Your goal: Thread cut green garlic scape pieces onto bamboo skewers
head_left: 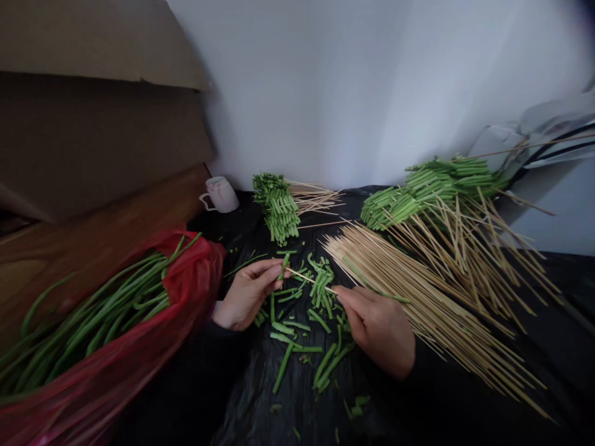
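Observation:
Between the thumb and fingers of my left hand (248, 294) is a short piece of green bean (284, 266), held upright. My right hand (379, 328) pinches a thin bamboo skewer (309, 277), whose far end meets the bean piece; whether it has gone through I cannot tell. Cut bean pieces (320, 282) lie heaped and scattered under and between both hands. Close beyond my right hand spreads a thick bundle of bare skewers (418, 291).
At the left, a red plastic bag (198, 279) holds long green beans (102, 322). Stacks of skewered beans stand at the back (281, 210) and back right (432, 186). A white mug (222, 195) is near the wall, a cardboard box (102, 136) upper left. Black plastic (260, 396) covers the surface.

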